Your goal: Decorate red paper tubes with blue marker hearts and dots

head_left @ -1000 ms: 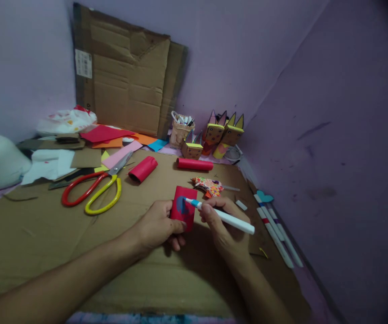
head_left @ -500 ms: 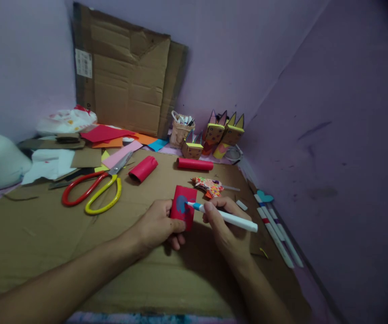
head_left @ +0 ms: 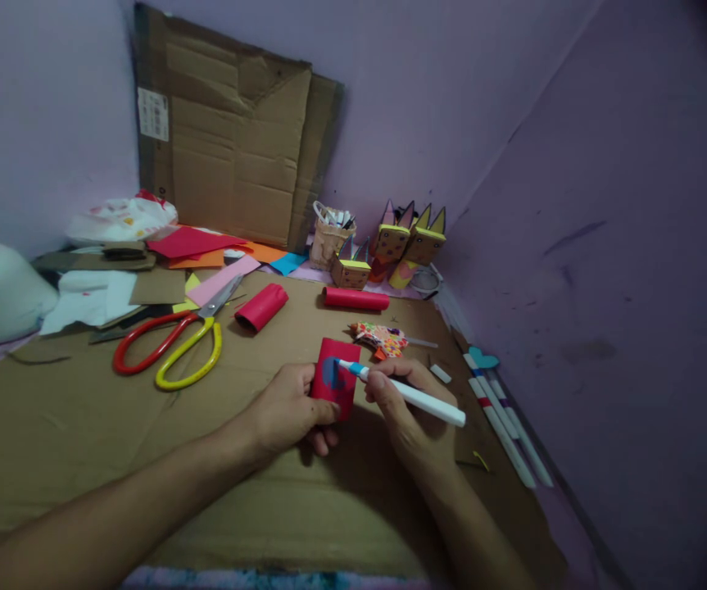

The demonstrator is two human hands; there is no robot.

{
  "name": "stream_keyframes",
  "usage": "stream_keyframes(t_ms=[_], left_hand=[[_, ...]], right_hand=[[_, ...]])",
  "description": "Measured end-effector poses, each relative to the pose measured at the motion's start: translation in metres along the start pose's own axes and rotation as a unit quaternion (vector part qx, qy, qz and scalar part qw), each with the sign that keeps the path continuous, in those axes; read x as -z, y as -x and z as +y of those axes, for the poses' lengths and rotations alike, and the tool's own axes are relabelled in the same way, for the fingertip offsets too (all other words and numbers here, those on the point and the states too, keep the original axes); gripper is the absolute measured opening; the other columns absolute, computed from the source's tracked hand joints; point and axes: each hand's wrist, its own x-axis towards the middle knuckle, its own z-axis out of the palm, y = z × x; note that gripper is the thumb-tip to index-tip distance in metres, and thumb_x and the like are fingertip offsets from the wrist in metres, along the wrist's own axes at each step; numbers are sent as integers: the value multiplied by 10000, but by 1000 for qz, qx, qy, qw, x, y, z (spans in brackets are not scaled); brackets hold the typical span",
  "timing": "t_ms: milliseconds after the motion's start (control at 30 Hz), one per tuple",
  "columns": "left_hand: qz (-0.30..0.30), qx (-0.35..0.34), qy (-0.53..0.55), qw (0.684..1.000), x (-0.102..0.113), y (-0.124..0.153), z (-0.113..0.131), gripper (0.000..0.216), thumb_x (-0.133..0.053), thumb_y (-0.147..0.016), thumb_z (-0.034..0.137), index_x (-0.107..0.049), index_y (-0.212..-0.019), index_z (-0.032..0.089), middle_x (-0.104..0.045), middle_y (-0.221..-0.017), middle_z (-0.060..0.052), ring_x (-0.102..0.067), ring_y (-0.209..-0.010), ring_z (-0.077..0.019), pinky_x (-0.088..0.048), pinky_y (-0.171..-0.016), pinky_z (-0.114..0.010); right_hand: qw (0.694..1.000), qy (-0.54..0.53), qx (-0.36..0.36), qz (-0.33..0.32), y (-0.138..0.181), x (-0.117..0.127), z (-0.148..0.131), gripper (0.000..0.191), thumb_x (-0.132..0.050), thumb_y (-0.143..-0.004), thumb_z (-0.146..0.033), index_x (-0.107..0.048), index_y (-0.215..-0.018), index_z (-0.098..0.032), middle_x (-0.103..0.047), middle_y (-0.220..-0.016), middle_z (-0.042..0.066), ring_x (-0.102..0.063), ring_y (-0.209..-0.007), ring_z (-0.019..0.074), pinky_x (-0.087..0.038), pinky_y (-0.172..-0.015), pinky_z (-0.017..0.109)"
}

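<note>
My left hand (head_left: 295, 410) grips a small red paper roll (head_left: 344, 395) by its lower left side, thumb across the front. A round blue patch of ink marks the roll's face. In my right hand (head_left: 411, 410) is a white marker (head_left: 423, 400) with a blue band, its tip on the upper part of that patch. Just behind the roll lies a glue gun covered in a colourful pattern (head_left: 387, 338). Two more red rolls, a wide one (head_left: 260, 307) and a narrow one (head_left: 356, 299), rest farther back.
Scissors (head_left: 187, 348) with red and yellow handles lie at left, near paper scraps (head_left: 193, 246). Several markers (head_left: 500, 418) line the right edge. Cardboard figures (head_left: 411, 246) and a pen basket (head_left: 328, 242) stand at the back, beside leaning cardboard (head_left: 230, 131).
The marker tip has moved slightly up and left across the blue patch, its back end shifting a little with my right hand. My left hand holds the roll nearly still.
</note>
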Motion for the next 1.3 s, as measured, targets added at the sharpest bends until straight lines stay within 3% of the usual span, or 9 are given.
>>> stream_keyframes(t_ms=[833, 1300], left_hand=[[0, 0, 5, 1000, 1, -1, -2, 149, -566, -640, 71, -538, -768, 142, -593, -449, 5, -533, -363, -111, -418, -365, -182], [-3, -6, 7, 1000, 0, 0, 0, 152, -621, -627, 112, -553, -761, 134, -590, -441, 9, -525, -350, -108, -414, -342, -173]], right_hand=[[999, 14, -31, 17, 0, 1, 2, 227, -594, -834, -356, -608, -682, -188, -571, -511, -25, -500, -452, 113, -384, -437, 219], [1000, -3, -13, -1, 0, 0, -1, 191, -609, -828, -343, -629, -716, -190, -597, -523, -29, -519, -451, 109, -401, -436, 206]])
